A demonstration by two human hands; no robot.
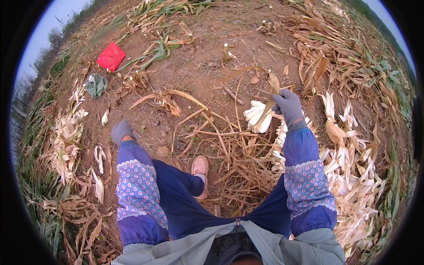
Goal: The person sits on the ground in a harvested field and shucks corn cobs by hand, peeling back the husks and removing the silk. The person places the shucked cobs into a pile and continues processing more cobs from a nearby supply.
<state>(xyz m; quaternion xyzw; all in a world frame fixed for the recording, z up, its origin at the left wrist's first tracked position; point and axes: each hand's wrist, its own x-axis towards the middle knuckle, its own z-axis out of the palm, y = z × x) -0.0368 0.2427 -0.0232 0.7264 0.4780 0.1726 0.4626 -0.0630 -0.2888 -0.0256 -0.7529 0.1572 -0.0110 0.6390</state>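
Note:
My right hand (pixel 289 104), in a grey glove, pinches a dry brown corn leaf (pixel 273 84) that runs upward and also hangs below the fingers. Just left of and below that hand lies a bunch of pale corn husks (pixel 258 116), partly crossed by the leaf. A row of pale husks (pixel 279 142) continues down beside my right forearm. My left hand (pixel 122 132), gloved in the same grey, is curled over bare soil to the left; nothing shows in it, though its palm side is hidden.
Dry stalks and leaves (pixel 238 172) litter the ground before my feet. Cut corn stubble (pixel 227 51) sticks up ahead. Husk piles lie at right (pixel 351 185) and left (pixel 68 142). A red packet (pixel 111 57) and a green cloth or bag (pixel 96 85) lie at upper left.

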